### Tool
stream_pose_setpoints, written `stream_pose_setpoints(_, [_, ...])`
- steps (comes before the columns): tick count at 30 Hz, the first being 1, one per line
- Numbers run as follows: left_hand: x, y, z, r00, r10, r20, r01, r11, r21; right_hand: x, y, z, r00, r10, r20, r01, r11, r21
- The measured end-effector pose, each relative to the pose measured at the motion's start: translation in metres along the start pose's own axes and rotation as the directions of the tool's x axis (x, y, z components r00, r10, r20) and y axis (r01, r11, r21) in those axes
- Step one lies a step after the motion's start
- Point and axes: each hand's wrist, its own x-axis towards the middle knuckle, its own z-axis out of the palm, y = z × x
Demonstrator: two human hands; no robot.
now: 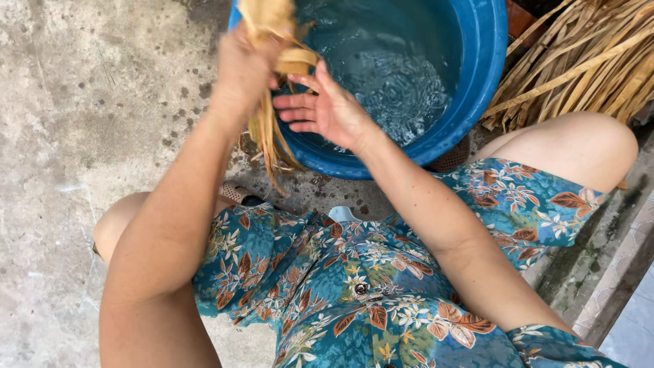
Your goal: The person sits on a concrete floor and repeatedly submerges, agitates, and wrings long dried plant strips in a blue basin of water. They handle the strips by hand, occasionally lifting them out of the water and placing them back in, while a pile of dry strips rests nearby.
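Strips (272,129) — a wet tan bundle — hang over the basin's (477,82) rim at nine o'clock, the left hand (242,71) clenched around their top. The right hand (327,109) is open, fingers spread, touching them. Judging by this, rinsing is underway; next calls for stripping downward.

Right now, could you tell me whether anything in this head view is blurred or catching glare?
In the head view, the left hand gripping the wet straw strips is motion-blurred; the right hand is sharper; the water in the blue basin shows soft ripple highlights under even daylight, without hard shadows.
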Motion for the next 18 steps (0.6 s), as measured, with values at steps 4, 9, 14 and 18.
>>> stream_pose_setpoints(4, [-0.019, -0.008, 0.026, 0.987, -0.13, 0.096, 0.107, 0.972, 0.211, 0.015, 0.0, -0.021, 0.961, -0.127, -0.246, 0.189, 0.95, 0.25])
stream_pose_setpoints(9, [-0.034, 0.008, 0.034, 0.967, -0.131, 0.219, 0.026, 0.905, 0.425, 0.04, -0.012, -0.095, 0.967, -0.161, -0.197, 0.223, 0.908, 0.353])
stream_pose_setpoints(14, [-0.039, 0.041, 0.013, 0.925, -0.249, 0.286, 0.112, 0.9, 0.422, 0.037, -0.036, -0.145, 0.743, -0.071, -0.666, 0.349, 0.889, 0.295])
stream_pose_setpoints(18, [-0.042, 0.074, -0.026, 0.96, -0.116, 0.256, -0.002, 0.908, 0.42, 0.024, -0.053, -0.173, 0.75, -0.257, -0.609, 0.494, 0.829, 0.26])
